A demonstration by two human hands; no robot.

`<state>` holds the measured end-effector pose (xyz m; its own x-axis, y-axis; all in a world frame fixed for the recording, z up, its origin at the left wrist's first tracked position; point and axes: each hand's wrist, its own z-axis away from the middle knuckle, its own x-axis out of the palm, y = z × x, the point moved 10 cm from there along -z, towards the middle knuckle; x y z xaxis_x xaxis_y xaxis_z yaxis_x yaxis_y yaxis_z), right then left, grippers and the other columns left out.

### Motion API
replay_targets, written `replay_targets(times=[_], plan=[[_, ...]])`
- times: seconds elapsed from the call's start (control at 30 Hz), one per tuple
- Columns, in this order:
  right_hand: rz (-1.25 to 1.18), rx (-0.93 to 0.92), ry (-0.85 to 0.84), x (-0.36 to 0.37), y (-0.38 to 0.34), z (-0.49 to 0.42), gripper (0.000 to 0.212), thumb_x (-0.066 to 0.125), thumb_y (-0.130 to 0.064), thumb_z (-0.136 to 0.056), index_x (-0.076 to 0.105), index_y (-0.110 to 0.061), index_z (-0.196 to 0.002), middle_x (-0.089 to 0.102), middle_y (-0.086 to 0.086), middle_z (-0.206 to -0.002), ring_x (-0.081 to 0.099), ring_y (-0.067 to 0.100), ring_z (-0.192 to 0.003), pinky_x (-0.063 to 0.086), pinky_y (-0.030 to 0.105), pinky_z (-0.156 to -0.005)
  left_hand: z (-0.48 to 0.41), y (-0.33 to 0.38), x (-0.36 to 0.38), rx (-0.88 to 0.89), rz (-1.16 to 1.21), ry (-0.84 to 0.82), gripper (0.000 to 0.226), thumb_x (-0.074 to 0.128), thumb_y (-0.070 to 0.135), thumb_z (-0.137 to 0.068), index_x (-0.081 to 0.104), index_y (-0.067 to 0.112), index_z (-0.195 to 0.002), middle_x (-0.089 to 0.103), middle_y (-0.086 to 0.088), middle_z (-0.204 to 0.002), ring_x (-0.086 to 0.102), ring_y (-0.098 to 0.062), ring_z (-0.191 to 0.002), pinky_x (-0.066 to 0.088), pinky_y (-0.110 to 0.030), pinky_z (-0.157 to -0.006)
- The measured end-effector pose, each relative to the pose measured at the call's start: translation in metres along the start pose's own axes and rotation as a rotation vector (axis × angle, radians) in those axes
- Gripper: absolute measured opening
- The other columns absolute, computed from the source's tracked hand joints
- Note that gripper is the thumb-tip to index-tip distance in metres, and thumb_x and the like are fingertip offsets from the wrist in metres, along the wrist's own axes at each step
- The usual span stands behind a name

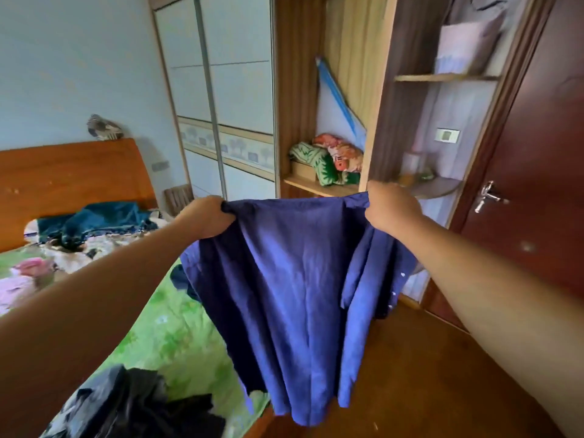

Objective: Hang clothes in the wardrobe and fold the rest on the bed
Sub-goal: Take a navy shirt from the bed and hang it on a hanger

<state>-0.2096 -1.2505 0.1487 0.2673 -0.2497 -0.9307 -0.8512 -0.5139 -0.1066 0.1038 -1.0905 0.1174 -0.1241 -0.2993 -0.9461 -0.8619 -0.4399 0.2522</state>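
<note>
Head view: the left hand [205, 216] and right hand [392, 207] each pinch the top edge of a blue shirt [294, 263], holding it spread in the air above the edge of the bed [164, 327] that borders the wooden floor [426, 358]. The step looks like shaking out and sizing up the garment. As a buttoned shirt it probably belongs in the wardrobe [227, 90] ahead. No hanger is in sight, so one must be found first. Dark clothes [136, 403] wait at the bed's near corner.

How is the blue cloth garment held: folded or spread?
Spread: the blue cloth garment hangs unfolded, its top edge gripped by the left hand and right hand.
</note>
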Motion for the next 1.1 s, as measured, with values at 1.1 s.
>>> replay_targets(times=[1.1], plan=[[-0.024,0.250,-0.121,0.161,0.176,-0.365,0.025,0.048,-0.005,-0.089,0.035,-0.018,-0.072,0.046,0.005,-0.078,0.047,0.024,-0.070,0.026,0.030,-0.050,-0.435,0.197,0.210,0.138,0.388,-0.182,0.026,0.054,0.015,-0.092,0.054,-0.001,-0.071,0.056,-0.016,-0.073,0.048,-0.025,-0.071,0.034,-0.033,-0.058]])
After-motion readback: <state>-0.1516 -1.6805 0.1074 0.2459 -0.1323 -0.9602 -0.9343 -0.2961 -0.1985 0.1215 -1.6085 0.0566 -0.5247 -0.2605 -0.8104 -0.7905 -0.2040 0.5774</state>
